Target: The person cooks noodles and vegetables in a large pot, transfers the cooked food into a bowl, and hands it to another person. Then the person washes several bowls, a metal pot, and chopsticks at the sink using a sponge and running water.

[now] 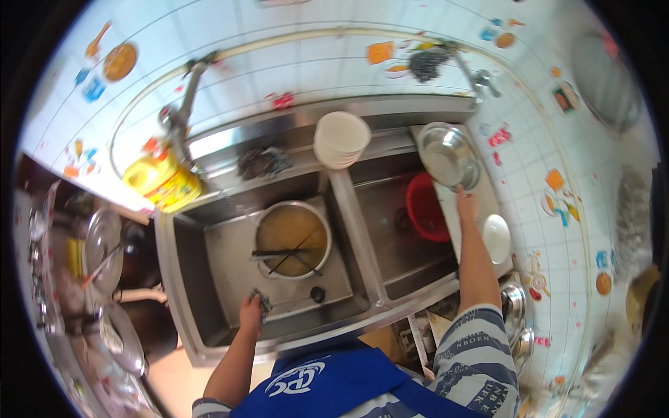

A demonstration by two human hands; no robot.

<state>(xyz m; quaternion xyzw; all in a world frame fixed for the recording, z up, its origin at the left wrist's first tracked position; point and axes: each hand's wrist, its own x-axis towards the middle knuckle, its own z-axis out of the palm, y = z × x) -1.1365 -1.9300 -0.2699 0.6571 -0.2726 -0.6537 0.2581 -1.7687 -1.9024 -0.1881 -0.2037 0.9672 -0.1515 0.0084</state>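
My left hand [251, 315] is over the near part of the left sink basin [225, 261], closed around a dark, mottled scouring pad or cloth [262, 304]. Beyond it, a round metal pot [326, 251] of brownish liquid rests in the basin, with dark-handled utensils [279, 254] lying across and in it. At the far right, my right hand [467, 207] grips the near rim of a shiny metal bowl [445, 151]. That bowl sits, apparently stacked on another, on a light board [452, 214] along the right basin's side. Most of the right fingers are hidden.
A red plastic basin [426, 209] lies in the right sink basin [381, 224]. Stacked white bowls [342, 138] stand on the back ledge beside dark scouring pads [264, 162]. A yellow jug [164, 180] occupies the left corner under a faucet [180, 125]. A white bowl [496, 239] rests right.
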